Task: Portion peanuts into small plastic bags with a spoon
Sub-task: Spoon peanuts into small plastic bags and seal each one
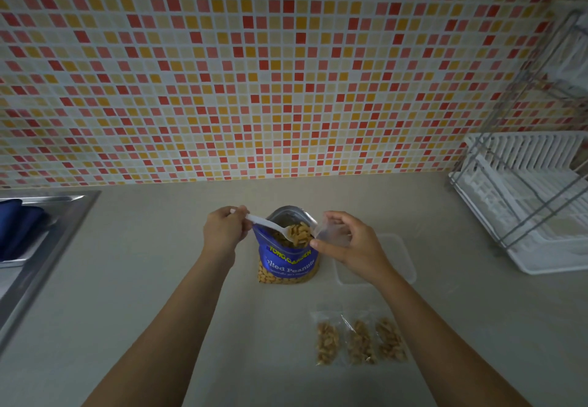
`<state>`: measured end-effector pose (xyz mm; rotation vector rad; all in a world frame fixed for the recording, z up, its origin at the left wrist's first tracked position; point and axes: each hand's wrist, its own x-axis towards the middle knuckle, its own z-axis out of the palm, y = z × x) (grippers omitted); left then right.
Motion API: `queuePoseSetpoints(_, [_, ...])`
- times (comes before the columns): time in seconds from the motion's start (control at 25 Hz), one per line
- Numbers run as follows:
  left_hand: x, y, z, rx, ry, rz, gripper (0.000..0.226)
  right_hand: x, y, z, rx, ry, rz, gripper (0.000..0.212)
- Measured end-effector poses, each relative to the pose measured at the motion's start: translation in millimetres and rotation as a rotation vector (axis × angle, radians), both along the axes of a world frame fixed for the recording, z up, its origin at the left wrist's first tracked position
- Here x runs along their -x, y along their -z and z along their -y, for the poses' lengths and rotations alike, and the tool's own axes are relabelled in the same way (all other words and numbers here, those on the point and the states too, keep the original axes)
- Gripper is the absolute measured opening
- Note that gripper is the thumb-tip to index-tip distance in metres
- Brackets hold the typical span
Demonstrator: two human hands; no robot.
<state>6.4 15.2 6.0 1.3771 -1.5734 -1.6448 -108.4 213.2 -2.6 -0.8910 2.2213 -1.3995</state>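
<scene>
Your arms [165, 343] come in over the near edge of the counter [143, 263], both reaching toward its middle. Off at the right edge stands the white dish rack [534, 215], and at the left edge the steel sink [57, 241] with something dark blue [16, 228] in it. Centre stage now: the blue peanut pouch [288, 260] stands upright, mouth wide open, nuts showing at the top and through its clear window at the bottom. Just right of it, under your wrist, lies a clear plastic container [397, 257]; what it holds I cannot tell. Toward the near edge, three small bags [359, 340] lie side by side, each holding a clump of peanuts.

On to the hands! Your left hand [222, 231] has its fingers curled round the handle of the white spoon [270, 225], whose bowl hangs over the pouch's mouth, heaped with peanuts. Your right hand [346, 244] pinches an empty small bag [331, 231] between thumb and fingers, its mouth turned toward the spoon, right at the pouch's rim.
</scene>
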Motion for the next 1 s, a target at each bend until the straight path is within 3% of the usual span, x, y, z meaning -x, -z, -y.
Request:
queuePoseSetpoints(0.32, [-7,-7,21,-0.055,-0.047,-0.094,0.021,-3,-13,17,-0.194,-0.01,-0.253,0.064])
queuePoseSetpoints(0.56, [-5,-33,24,-0.057,-0.043,-0.165,0.018,-10,-12,27,-0.218,0.015,-0.263,0.063])
queuePoseSetpoints(0.76, [-4,-43,9,0.224,0.093,-0.09,0.021,-17,-9,35,-0.16,0.032,-0.232,0.054])
queuePoseSetpoints(1.0, [-14,-73,-16,0.649,0.438,-0.073,0.019,-25,-6,40,-0.035,0.019,-0.188,0.051])
